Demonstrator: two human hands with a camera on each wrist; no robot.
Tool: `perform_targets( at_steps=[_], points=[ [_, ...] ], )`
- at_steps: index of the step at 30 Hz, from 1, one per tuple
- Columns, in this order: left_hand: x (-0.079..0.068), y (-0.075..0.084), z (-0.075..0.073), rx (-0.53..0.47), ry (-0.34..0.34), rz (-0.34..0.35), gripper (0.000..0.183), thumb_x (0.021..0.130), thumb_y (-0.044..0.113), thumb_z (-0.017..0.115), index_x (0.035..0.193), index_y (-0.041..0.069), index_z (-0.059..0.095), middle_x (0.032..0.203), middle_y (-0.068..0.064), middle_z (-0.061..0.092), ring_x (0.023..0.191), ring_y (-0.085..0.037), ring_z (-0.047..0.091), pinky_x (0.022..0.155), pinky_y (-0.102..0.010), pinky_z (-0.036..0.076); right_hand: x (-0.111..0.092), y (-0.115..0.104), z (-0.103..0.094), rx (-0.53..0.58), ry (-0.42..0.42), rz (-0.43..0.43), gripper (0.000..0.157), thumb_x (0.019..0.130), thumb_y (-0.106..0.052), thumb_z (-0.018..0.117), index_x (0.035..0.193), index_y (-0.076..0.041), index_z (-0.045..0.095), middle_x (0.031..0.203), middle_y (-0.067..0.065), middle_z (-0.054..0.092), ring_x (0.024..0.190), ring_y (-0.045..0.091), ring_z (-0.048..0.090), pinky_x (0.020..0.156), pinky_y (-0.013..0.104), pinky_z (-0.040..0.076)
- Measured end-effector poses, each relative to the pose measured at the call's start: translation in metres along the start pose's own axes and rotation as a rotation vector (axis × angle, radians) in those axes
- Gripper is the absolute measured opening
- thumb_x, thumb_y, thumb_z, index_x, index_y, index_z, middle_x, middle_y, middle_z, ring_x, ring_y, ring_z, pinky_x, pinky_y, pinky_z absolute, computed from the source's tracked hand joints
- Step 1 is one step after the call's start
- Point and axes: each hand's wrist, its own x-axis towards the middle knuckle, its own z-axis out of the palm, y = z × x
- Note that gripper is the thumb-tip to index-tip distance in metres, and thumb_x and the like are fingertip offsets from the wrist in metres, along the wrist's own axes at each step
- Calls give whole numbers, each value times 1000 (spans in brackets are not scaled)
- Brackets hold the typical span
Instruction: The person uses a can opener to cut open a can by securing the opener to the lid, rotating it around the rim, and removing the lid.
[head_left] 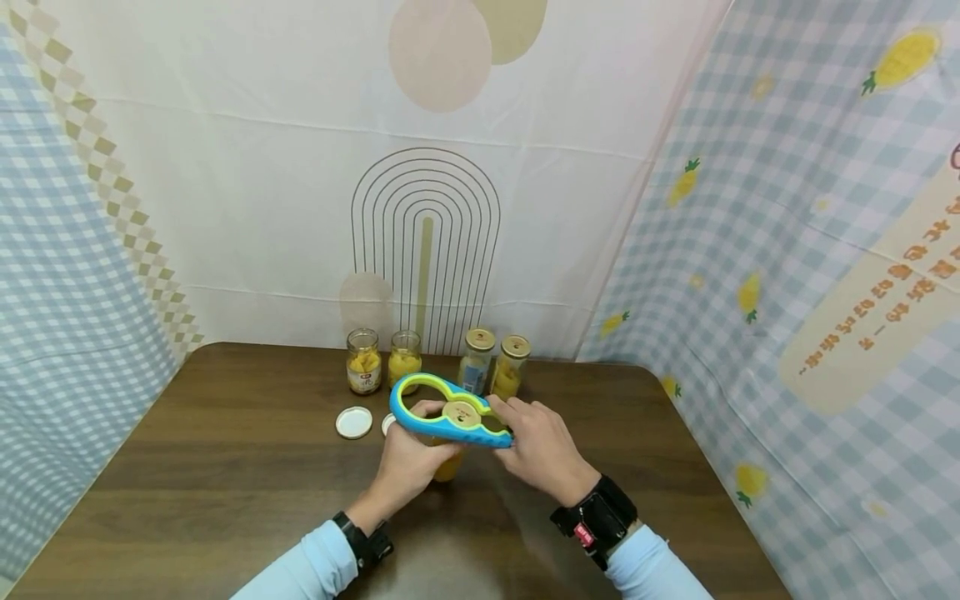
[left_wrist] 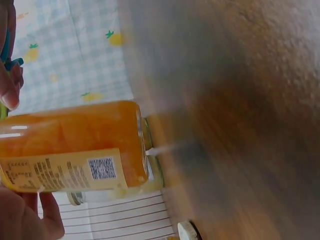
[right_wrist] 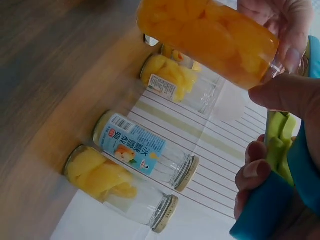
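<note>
Glass jars [head_left: 364, 368] behind blue opener [head_left: 444, 429]

- Two lidless glass jars with yellow fruit pieces [head_left: 364, 372]
- Two gold-lidded glass jars [head_left: 507, 377]
- One gold-lidded jar of orange fruit [left_wrist: 75, 132]; the jars are five
- Two loose, round white lids [head_left: 354, 422]
- One blue and lime-green opener [head_left: 435, 427]
- One left hand [head_left: 412, 458], one right hand [head_left: 542, 442]
- Two black wrist straps [head_left: 596, 518]
- One dark brown table [head_left: 225, 475]
</note>
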Motion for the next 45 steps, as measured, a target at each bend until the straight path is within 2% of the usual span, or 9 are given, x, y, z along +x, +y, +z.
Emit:
perform_targets(
  at_steps=[5, 10, 15, 21, 27, 34, 38, 42, 45],
  points=[
    [1, -1, -6, -55, -116, 23, 46, 83, 10, 92, 125, 12, 74, 127, -11, 76, 114, -7, 70, 95, -27, 61, -2, 7, -2, 22, -13, -31, 56, 85, -21, 89, 138, -11, 72, 95, -4, 73, 70, 6, 47, 68, 21, 42],
    [4, 0, -12, -105, -248, 22, 43, 86, 11, 90, 126, 11, 73, 127, -16, 75, 109, -4, 71, 88, -27, 64, -3, 14, -3, 45, -2, -82, 57, 84, -19, 89, 138, -12, 72, 92, -6, 71, 69, 5, 46, 68, 21, 41],
    [7, 4, -20, -90, -351, 35, 46, 88, 12, 89, 131, 10, 72, 128, -15, 76, 110, -4, 73, 89, -27, 64, -3, 19, -5, 80, -15, -115, 56, 86, -18, 88, 140, -13, 71, 84, -9, 64, 68, 4, 40, 69, 21, 38],
    [7, 6, -24, -34, -414, 51, 45, 90, 17, 88, 132, 14, 73, 126, -8, 78, 107, -6, 74, 91, -26, 62, -5, 22, -7, 99, -31, -140, 57, 86, -18, 88, 140, -10, 71, 93, -7, 73, 70, 5, 43, 70, 22, 40],
    [6, 6, -23, -11, -410, 29, 46, 88, 19, 90, 131, 14, 73, 126, -7, 78, 106, -7, 74, 93, -25, 61, -6, 23, -7, 111, -28, -141, 56, 87, -18, 88, 140, -9, 71, 94, -7, 73, 70, 5, 44, 70, 22, 41],
    [7, 4, -24, -26, -381, -64, 48, 87, 19, 91, 131, 11, 72, 127, -11, 76, 104, -7, 73, 91, -24, 61, -8, 23, -5, 120, 12, -111, 56, 87, -17, 88, 140, -12, 71, 94, -7, 72, 72, 5, 46, 70, 22, 42],
    [6, 3, -25, 32, -313, -61, 48, 86, 23, 92, 130, 15, 72, 130, -6, 77, 115, -10, 72, 101, -28, 59, -12, 26, -4, 102, 43, -67, 59, 84, -16, 89, 140, -11, 71, 100, -4, 76, 73, 5, 46, 70, 22, 40],
    [4, 2, -25, 44, -226, -52, 44, 87, 23, 91, 127, 19, 74, 128, -3, 78, 121, -20, 74, 107, -45, 60, -17, 29, -3, 64, 73, -21, 60, 84, -20, 91, 140, -11, 71, 96, -4, 73, 72, 6, 41, 68, 21, 34],
    [2, 2, -26, 64, -127, -83, 44, 85, 23, 92, 125, 20, 74, 126, -1, 79, 122, -23, 74, 107, -52, 59, -21, 32, -1, 39, 89, 12, 61, 83, -22, 92, 140, -12, 71, 93, -4, 71, 71, 6, 39, 67, 20, 32]
  ],
)
